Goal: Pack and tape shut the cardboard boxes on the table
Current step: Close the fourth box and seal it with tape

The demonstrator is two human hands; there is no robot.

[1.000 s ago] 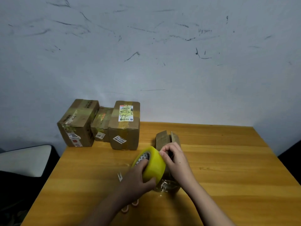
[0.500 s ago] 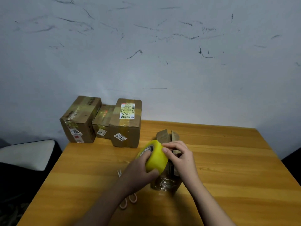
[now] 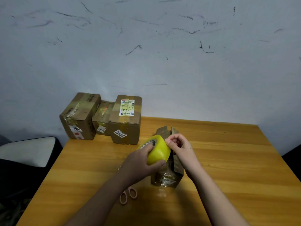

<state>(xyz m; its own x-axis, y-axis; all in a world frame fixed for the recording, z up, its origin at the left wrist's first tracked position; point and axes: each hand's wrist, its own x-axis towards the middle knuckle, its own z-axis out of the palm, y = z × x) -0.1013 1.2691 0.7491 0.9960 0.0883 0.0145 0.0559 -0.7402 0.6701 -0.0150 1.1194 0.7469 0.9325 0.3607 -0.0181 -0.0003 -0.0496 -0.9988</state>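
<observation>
Head view shows the left hand (image 3: 140, 162) wrapped around a fat, shiny yellow tape roll (image 3: 157, 150), while the right hand (image 3: 180, 147) pinches at the roll's edge with curled fingertips, a bit higher than half a second ago. Both hover over a small open box (image 3: 167, 178) of rough brown cardboard, its flaps still standing up, in the middle of the smooth wooden table (image 3: 228, 168). Pink scissors (image 3: 128, 194) lie just beside it, and three taped boxes (image 3: 101, 118) with stickers sit by the scratched wall (image 3: 162, 54).

two bare forearms, no sleeves; left hand (image 3: 141, 162), right hand (image 3: 180, 148)
</observation>
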